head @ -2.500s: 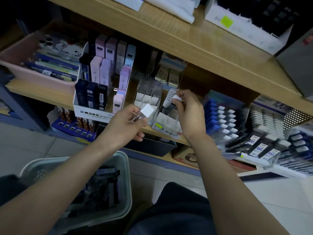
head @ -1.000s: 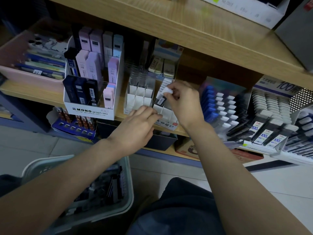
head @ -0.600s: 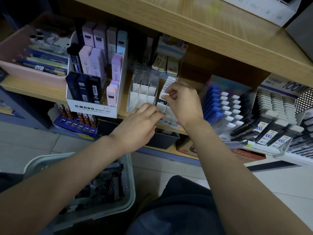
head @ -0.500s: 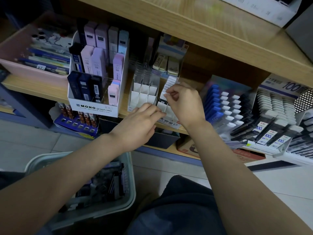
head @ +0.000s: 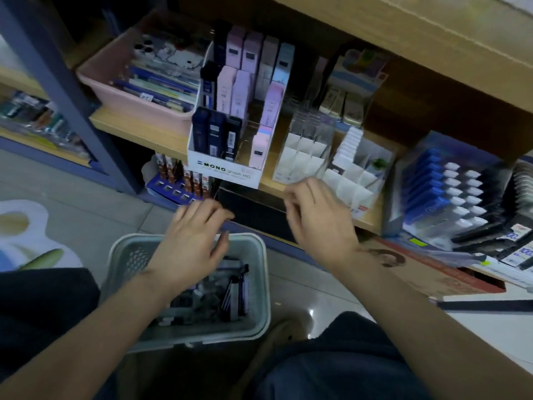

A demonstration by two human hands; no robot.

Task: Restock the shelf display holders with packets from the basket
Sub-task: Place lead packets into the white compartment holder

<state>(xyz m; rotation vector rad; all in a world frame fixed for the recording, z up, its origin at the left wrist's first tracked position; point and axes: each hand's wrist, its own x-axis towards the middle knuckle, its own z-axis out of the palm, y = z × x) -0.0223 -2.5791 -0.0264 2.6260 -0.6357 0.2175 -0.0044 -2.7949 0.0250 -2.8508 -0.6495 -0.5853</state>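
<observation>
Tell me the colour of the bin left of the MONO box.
The bin is pink; head view.

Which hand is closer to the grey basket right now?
Left. The left hand is over the basket's far rim, fingers spread above the packets. The right hand is off to the basket's right, up by the shelf edge near the clear holders.

Under the left hand (head: pixel 193 241), a pale grey-green basket (head: pixel 262 284) with a dotted perforated wall holds dark grey and purple packets (head: pixel 230 295). Above that hand, a white holder (head: pixel 225 168) with black lettering carries pink, lilac, pale blue and navy cases (head: pixel 242 90). Beyond the right hand (head: pixel 314 217), the dividers (head: pixel 302 157) are white.
</observation>
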